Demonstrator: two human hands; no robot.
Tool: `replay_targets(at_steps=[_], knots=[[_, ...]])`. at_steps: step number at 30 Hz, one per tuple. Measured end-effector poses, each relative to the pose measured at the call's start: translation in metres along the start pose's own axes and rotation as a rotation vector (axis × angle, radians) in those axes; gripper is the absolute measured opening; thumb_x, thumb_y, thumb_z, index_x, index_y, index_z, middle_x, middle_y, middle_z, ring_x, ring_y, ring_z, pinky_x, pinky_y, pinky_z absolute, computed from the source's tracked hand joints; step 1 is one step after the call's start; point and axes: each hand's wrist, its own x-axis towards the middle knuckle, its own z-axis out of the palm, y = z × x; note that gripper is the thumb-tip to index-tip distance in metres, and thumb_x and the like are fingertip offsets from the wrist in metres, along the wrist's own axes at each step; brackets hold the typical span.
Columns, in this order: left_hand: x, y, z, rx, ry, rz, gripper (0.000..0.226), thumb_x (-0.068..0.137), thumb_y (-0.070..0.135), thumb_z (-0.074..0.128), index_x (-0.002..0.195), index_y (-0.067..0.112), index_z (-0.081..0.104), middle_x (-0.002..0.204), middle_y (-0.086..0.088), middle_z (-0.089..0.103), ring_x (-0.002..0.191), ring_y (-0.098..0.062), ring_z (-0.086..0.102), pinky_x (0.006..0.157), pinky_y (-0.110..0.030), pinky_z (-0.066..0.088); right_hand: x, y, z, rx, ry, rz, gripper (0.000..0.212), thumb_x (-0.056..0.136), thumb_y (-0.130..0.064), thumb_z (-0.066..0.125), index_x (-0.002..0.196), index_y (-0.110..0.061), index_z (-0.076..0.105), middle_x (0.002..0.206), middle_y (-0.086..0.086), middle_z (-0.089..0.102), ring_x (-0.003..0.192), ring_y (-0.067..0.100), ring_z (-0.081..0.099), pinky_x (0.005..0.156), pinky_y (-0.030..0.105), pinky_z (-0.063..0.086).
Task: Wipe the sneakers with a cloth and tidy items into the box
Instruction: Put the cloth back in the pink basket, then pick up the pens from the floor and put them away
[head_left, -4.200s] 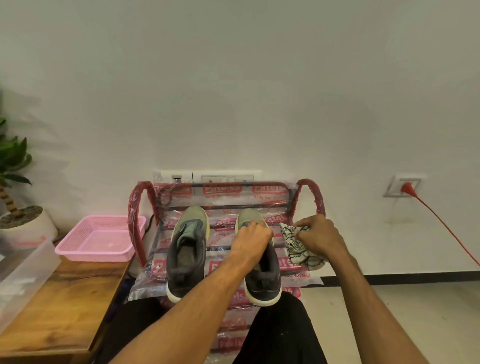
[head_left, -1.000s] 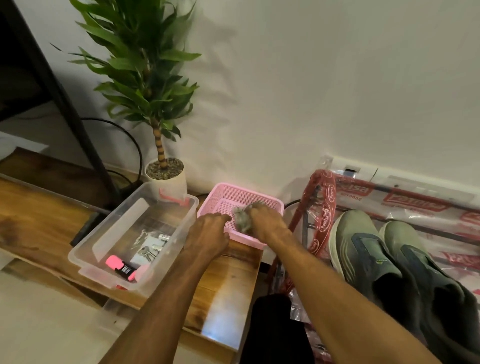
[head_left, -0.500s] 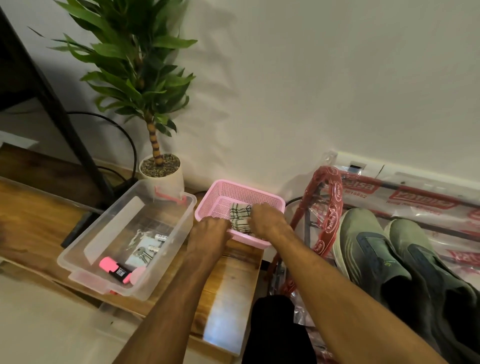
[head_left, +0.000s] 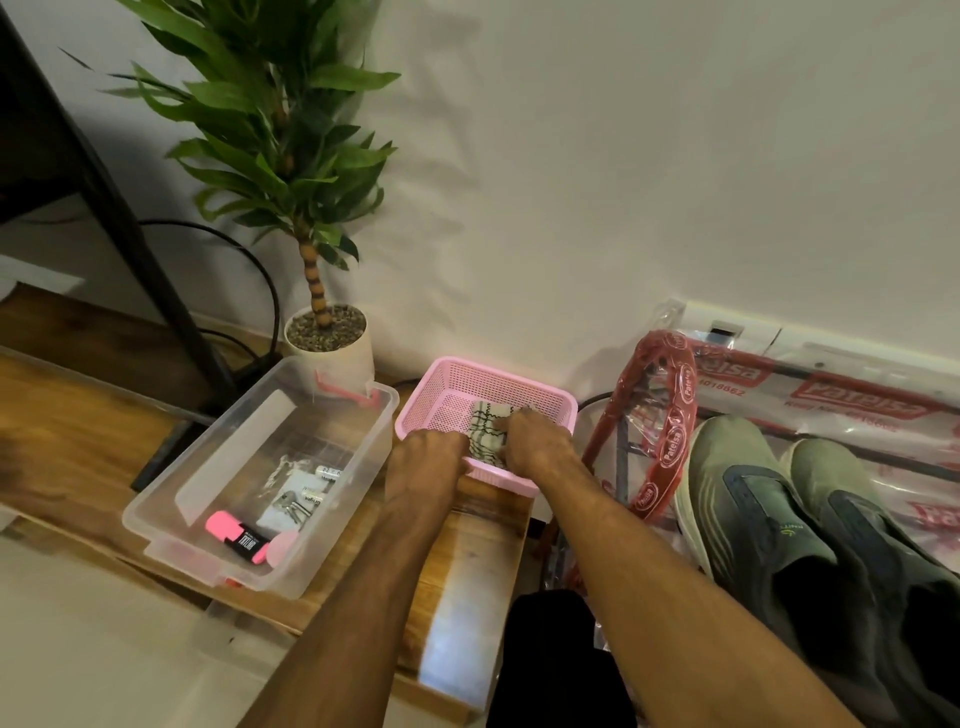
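A white cloth with black lines (head_left: 487, 430) lies folded inside the pink mesh basket (head_left: 457, 384) on the wooden table. My right hand (head_left: 535, 444) rests on the cloth's right side with its fingertips on the fabric. My left hand (head_left: 427, 457) is at the basket's near-left rim, touching the cloth's left edge; its fingertips are hidden. Two green and dark grey sneakers (head_left: 810, 525) stand side by side on the red rack (head_left: 670, 415) at the right. A clear plastic box (head_left: 208, 488) to the left holds a pink highlighter (head_left: 236, 535), keys and small packets.
A potted plant (head_left: 327, 338) stands behind the clear box against the white wall. Black cables and a dark frame leg (head_left: 156, 270) run at the far left. The wooden table (head_left: 467, 597) ends just right of the basket, beside the plastic-wrapped rack.
I turned from the rack to the table. The cloth, bunched in my right hand a second ago, now lies flat in the pink basket under both hands.
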Motion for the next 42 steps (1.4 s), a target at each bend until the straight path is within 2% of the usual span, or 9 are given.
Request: replay_targets(at_steps=[3, 7, 14, 21, 27, 34, 38, 42], knots=[[-0.001, 0.000, 0.001, -0.024, -0.007, -0.007, 0.031, 0.092, 0.034, 0.062, 0.121, 0.022, 0.065, 0.116, -0.005, 0.067, 0.103, -0.021, 0.064, 0.086, -0.031, 0.052, -0.006, -0.002, -0.009, 0.037, -0.016, 0.010, 0.044, 0.092, -0.017, 0.061, 0.135, -0.018, 0.055, 0.128, 0.006, 0.061, 0.113, 0.025, 0.059, 0.092, 0.041, 0.053], [-0.008, 0.002, -0.001, -0.031, 0.014, 0.035, 0.039, 0.091, 0.034, 0.063, 0.129, 0.026, 0.059, 0.124, -0.003, 0.065, 0.111, -0.021, 0.061, 0.092, -0.035, 0.050, -0.020, -0.008, -0.017, 0.169, 0.120, 0.048, 0.048, 0.086, -0.007, 0.064, 0.133, -0.011, 0.054, 0.124, 0.009, 0.063, 0.109, 0.027, 0.062, 0.089, 0.041, 0.055], [-0.017, 0.013, -0.023, 0.034, 0.045, 0.063, 0.048, 0.091, 0.023, 0.063, 0.137, 0.029, 0.052, 0.133, -0.002, 0.059, 0.120, -0.023, 0.054, 0.103, -0.036, 0.041, -0.064, -0.010, -0.046, 0.241, 0.159, -0.012, 0.042, 0.084, -0.013, 0.067, 0.126, -0.009, 0.059, 0.123, 0.011, 0.063, 0.109, 0.029, 0.061, 0.090, 0.040, 0.053], [-0.036, 0.029, -0.067, 0.039, 0.135, 0.026, 0.043, 0.089, 0.021, 0.059, 0.131, 0.032, 0.057, 0.124, -0.006, 0.065, 0.112, -0.028, 0.059, 0.091, -0.036, 0.047, -0.115, -0.008, -0.084, 0.154, 0.215, -0.148, 0.037, 0.087, -0.013, 0.062, 0.124, -0.011, 0.059, 0.121, 0.010, 0.060, 0.106, 0.029, 0.060, 0.089, 0.040, 0.051], [-0.060, 0.060, -0.116, -0.029, 0.207, 0.042, 0.039, 0.091, 0.022, 0.057, 0.129, 0.029, 0.058, 0.125, -0.003, 0.063, 0.113, -0.025, 0.058, 0.089, -0.033, 0.046, -0.154, 0.013, -0.117, 0.172, 0.333, -0.234, 0.034, 0.086, -0.019, 0.064, 0.120, -0.019, 0.065, 0.124, 0.006, 0.061, 0.109, 0.025, 0.060, 0.089, 0.038, 0.050], [-0.087, 0.116, -0.162, -0.066, 0.266, 0.125, 0.034, 0.090, 0.024, 0.057, 0.123, 0.032, 0.060, 0.123, -0.001, 0.064, 0.109, -0.023, 0.060, 0.089, -0.034, 0.047, -0.221, 0.069, -0.157, 0.241, 0.449, -0.230, 0.027, 0.087, -0.019, 0.065, 0.114, -0.019, 0.070, 0.124, 0.004, 0.065, 0.107, 0.021, 0.063, 0.093, 0.041, 0.053], [-0.101, 0.178, -0.180, -0.106, 0.272, 0.256, 0.031, 0.089, 0.023, 0.056, 0.119, 0.030, 0.064, 0.122, -0.001, 0.065, 0.110, -0.025, 0.060, 0.087, -0.034, 0.046, -0.269, 0.118, -0.167, 0.299, 0.473, -0.194, 0.027, 0.082, -0.016, 0.063, 0.106, -0.020, 0.075, 0.111, 0.003, 0.072, 0.094, 0.021, 0.067, 0.086, 0.043, 0.056], [-0.113, 0.256, -0.177, -0.154, 0.246, 0.412, 0.030, 0.089, 0.021, 0.054, 0.114, 0.031, 0.067, 0.116, -0.001, 0.068, 0.100, -0.025, 0.062, 0.079, -0.033, 0.048, -0.306, 0.182, -0.168, 0.331, 0.495, -0.078, 0.030, 0.084, -0.019, 0.064, 0.113, -0.020, 0.073, 0.116, 0.002, 0.071, 0.099, 0.018, 0.066, 0.090, 0.039, 0.054]])
